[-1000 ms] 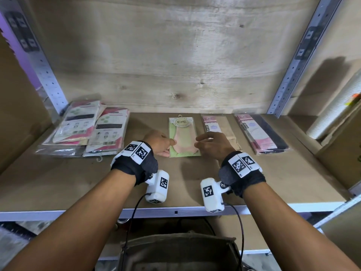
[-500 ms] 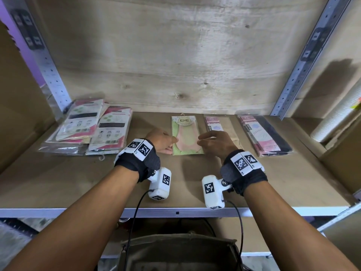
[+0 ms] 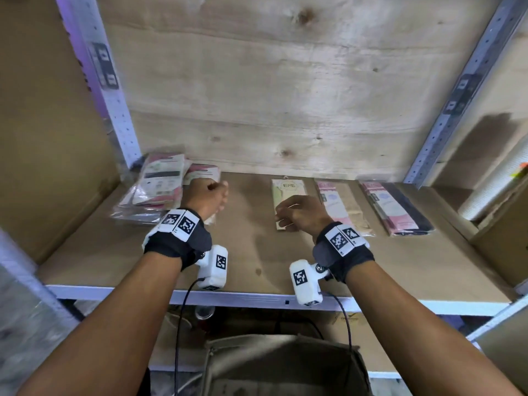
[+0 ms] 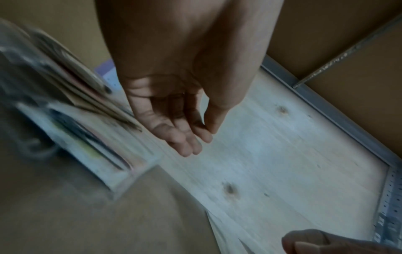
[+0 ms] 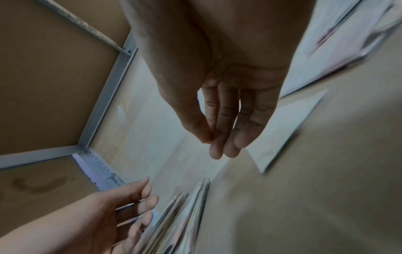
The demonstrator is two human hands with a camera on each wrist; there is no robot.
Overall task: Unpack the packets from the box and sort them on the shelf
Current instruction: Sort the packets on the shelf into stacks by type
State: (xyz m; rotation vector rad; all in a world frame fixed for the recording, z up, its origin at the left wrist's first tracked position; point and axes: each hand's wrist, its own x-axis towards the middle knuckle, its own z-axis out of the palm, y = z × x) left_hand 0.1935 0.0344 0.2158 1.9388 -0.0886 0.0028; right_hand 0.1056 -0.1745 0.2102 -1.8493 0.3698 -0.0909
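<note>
A green packet (image 3: pixel 289 186) lies flat at the middle of the shelf board (image 3: pixel 245 247). To its right lie a pink-and-tan packet (image 3: pixel 340 204) and a pink-and-black packet (image 3: pixel 395 207). A stack of pink-and-white packets (image 3: pixel 160 184) sits at the far left. My left hand (image 3: pixel 210 197) hovers over the right edge of that stack, fingers loose and empty (image 4: pixel 191 137). My right hand (image 3: pixel 300 214) hangs just above the near end of the green packet, fingers relaxed and holding nothing (image 5: pixel 219 146).
An open brown box (image 3: pixel 285 364) stands below the shelf's metal front rail (image 3: pixel 257 300). Perforated metal uprights (image 3: pixel 457 90) frame the bay, with a plywood back wall behind. A white roll (image 3: pixel 497 190) lies in the bay to the right.
Both hands have let go of the green packet. My left hand has swung left to the stack, and my right hand has lifted slightly. The head view has tilted up.
</note>
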